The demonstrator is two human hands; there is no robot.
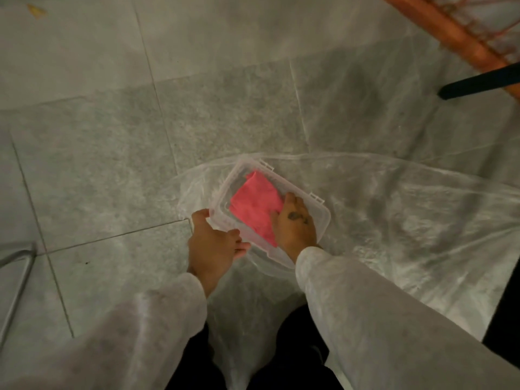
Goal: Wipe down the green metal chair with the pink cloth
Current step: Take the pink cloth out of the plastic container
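On the grey tiled floor [98, 164], over a clear plastic sheet [394, 206], sits a clear box [222, 192] holding the folded pink cloth [253, 206]. My left hand [213, 243] grips the box's near-left rim. My right hand [294, 223] is inside the box, its fingers seemingly curled onto the cloth.

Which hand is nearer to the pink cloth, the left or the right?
Right. The right hand lies on the pink cloth inside the clear box; the left hand holds the box's near rim, off the cloth.
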